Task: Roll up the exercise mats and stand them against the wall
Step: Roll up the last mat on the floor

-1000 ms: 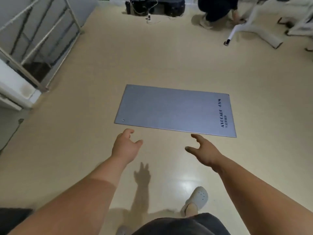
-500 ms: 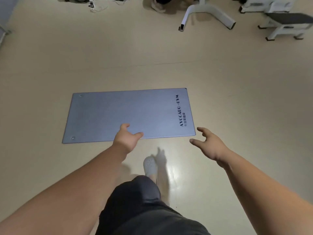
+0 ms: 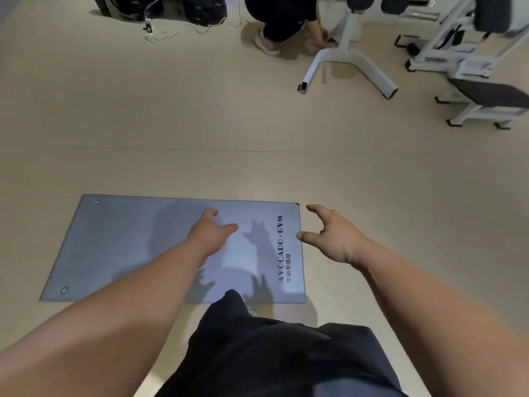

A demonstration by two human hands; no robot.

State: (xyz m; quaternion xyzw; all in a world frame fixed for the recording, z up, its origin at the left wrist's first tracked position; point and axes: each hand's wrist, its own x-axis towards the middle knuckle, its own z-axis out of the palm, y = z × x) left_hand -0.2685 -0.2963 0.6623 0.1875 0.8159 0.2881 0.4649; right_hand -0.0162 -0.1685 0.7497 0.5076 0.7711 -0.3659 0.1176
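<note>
- Closer than before, mat (image 3: pixel 120 247) lies flat and unrolled on the floor (image 3: pixel 200 124); judged light, soft and flexible.
- Right hand (image 3: pixel 333 239) hovers beside the mat's logo-end edge, fingers spread, holding nothing; start the roll at that edge.
- Left hand (image 3: pixel 210 234) hovers over the mat's logo half, fingers open, empty.

A beige floor (image 3: pixel 171 124) is seen, on which a grey exercise mat (image 3: pixel 120 247) is laid flat, lettered near its right end. Farther off, a white machine base (image 3: pixel 352 57), a padded bench (image 3: pixel 486 101), dark bags (image 3: pixel 200 10) and loose white cables (image 3: pixel 160 34) are set on it.
</note>
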